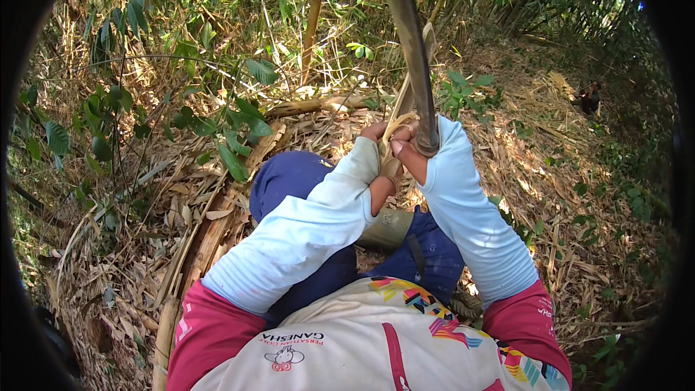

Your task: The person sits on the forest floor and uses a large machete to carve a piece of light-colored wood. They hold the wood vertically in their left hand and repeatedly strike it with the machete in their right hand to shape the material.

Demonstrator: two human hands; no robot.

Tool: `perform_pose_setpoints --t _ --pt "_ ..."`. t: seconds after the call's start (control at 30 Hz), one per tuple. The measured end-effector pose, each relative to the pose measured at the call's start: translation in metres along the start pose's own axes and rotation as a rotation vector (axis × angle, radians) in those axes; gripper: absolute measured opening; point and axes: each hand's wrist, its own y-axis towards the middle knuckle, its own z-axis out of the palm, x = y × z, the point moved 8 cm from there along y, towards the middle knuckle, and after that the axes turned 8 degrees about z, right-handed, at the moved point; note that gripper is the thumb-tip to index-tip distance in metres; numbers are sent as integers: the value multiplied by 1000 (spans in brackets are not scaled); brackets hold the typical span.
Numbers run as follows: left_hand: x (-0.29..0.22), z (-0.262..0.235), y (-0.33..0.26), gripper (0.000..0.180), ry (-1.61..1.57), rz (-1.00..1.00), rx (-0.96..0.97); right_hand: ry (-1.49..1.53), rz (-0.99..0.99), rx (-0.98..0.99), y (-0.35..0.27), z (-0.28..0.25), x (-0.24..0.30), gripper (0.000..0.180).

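Gripping: a dark bamboo pole (410,43) is clasped by the right hand (420,146), fingers wrapped around it.
Left hand (378,146): fingers are pinched on a pale bamboo strip (399,122), just beside the pole.
Pole position: held upright in front of the knees, rising past the upper edge.
Ground (145,246): covered with dry leaves and split stalks.
Sleeves: light blue.

Sloping forest ground (550,137) under dry litter

Strewn all over with dry bamboo leaves (145,261) and pale husks; split bamboo lengths (195,246) lying flat at left, a fallen cane (308,106) lying across farther up.
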Motion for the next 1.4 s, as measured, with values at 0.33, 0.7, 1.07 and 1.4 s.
perform_pose_setpoints --t 0.33,0.7,1.07,1.4 --pt "-18 -5 -1 56 -258 -206 -97 -39 201 -256 -21 -91 -47 22" --pt "-22 -4 -7 48 -165 -83 7 -837 -19 -64 -85 -109 21 30" --pt "-47 -1 -15 37 2 14 112 -906 -71 -21 -91 -100 44 33" --pt "-42 0 -15 62 -49 199 98 -948 62 -9 -97 -105 42 33"
